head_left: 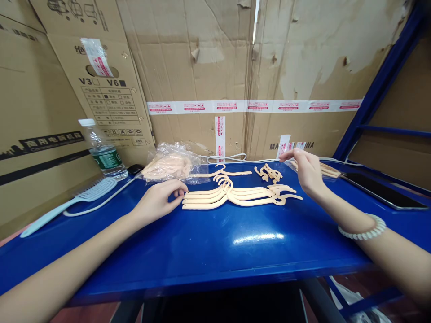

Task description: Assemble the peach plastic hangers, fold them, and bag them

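Note:
Several peach plastic clothes hangers (pixel 205 202) lie in an overlapping row on the blue tabletop (pixel 188 246), their hooks pointing away from me. Small hooked pieces (pixel 282 197) sit at their right ends. My left hand (pixel 161 197) has its fingers curled at the left ends of the hangers, thumb and fingertips touching the end of one. Raised over the right side is my right hand (pixel 305 168), its fingers stretched out to the left and nothing visible in them. Behind the row are a pile of loose hooked pieces (pixel 268 173) and another hanger (pixel 232 172).
A clear plastic bag (pixel 173 163) of peach parts stands back left, near a water bottle (pixel 107 154) and a pale blue hairbrush (pixel 96 190). At right are another bag of parts (pixel 328 170) and a black tablet (pixel 380 190). Cardboard (pixel 202 67) walls the back.

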The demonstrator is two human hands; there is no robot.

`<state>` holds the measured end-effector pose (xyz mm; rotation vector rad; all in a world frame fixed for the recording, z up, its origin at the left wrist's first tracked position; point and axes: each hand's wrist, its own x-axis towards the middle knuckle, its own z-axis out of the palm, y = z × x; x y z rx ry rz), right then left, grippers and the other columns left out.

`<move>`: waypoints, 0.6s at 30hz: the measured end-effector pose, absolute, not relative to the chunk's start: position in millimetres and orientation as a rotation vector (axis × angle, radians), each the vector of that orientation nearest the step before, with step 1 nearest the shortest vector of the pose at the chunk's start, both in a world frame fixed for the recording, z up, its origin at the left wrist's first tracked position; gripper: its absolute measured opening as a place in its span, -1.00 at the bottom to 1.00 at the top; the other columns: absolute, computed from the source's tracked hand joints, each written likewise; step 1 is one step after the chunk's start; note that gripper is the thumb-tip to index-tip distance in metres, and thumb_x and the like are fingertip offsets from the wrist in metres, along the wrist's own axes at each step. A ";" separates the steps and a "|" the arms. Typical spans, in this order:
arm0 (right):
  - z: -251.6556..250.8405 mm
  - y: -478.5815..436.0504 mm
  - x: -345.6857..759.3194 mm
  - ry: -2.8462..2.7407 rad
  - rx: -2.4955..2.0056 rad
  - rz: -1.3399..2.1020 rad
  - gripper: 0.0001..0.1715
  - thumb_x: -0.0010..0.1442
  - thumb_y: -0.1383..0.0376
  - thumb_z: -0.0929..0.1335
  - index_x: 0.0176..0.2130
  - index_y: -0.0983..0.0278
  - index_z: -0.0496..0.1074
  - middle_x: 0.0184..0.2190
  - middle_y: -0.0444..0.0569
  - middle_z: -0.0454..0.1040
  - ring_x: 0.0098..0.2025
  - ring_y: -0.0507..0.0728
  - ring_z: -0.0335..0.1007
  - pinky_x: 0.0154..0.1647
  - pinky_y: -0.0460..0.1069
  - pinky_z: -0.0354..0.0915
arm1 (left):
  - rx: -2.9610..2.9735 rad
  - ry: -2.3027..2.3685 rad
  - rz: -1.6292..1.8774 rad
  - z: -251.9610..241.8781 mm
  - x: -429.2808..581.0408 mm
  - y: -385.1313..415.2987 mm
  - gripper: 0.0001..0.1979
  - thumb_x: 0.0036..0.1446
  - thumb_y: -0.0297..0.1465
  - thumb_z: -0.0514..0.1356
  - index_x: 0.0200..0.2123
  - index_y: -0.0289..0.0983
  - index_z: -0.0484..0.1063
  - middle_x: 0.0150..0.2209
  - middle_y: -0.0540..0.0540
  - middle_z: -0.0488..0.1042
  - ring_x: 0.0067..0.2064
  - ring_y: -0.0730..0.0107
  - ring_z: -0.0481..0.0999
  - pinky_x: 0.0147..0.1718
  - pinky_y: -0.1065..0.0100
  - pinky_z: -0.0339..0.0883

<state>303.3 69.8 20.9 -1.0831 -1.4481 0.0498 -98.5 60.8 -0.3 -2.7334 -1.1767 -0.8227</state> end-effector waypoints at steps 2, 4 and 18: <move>20.8 70.0 303.3 -1.447 -1.081 0.056 -0.51 0.28 0.04 0.16 -0.50 0.15 0.46 -0.46 -0.01 0.52 -0.27 0.24 0.45 -0.07 0.16 0.28 | -2.739 -1.199 -0.818 -0.2 -98.4 61.0 -0.85 0.13 -0.40 0.08 -0.26 -0.24 0.42 -0.37 -0.02 0.48 -0.35 0.38 0.46 -0.34 0.39 0.31; 20.5 70.5 303.4 -1.446 -1.074 0.066 -0.52 0.28 0.05 0.17 -0.50 0.14 0.46 -0.46 -0.01 0.52 -0.27 0.24 0.45 -0.06 0.17 0.28 | -2.743 -1.222 -0.808 0.3 -98.3 60.9 -0.85 0.13 -0.38 0.08 -0.27 -0.24 0.42 -0.38 -0.02 0.49 -0.35 0.37 0.47 -0.34 0.38 0.31; 21.0 69.1 301.1 -1.458 -1.078 0.062 -0.56 0.27 0.16 0.17 -0.51 0.16 0.46 -0.47 -0.03 0.51 -0.27 0.23 0.45 -0.08 0.16 0.27 | -2.752 -1.246 -0.796 0.2 -97.1 60.2 -0.84 0.15 -0.35 0.08 -0.28 -0.25 0.43 -0.37 -0.04 0.51 -0.36 0.38 0.47 -0.34 0.38 0.32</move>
